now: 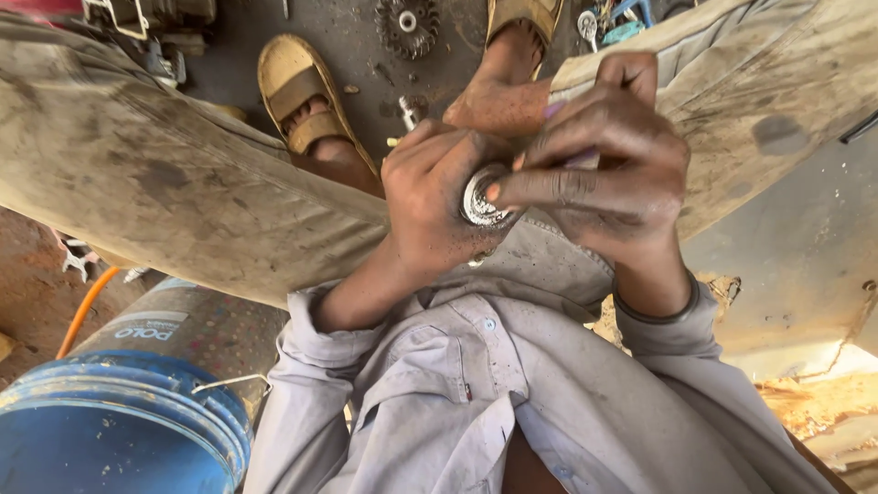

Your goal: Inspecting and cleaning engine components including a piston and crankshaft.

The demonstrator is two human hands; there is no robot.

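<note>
Bearing (482, 199), round and silvery, sits over my lap, wrapped in the curled fingers of my left hand (434, 197). My right hand (613, 169) closes over it from the other side, its forefinger (540, 187) laid flat across the bearing's face.

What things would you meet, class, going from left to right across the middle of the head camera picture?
Blue bucket → left hand → round metal part held between both hands → right hand.
</note>
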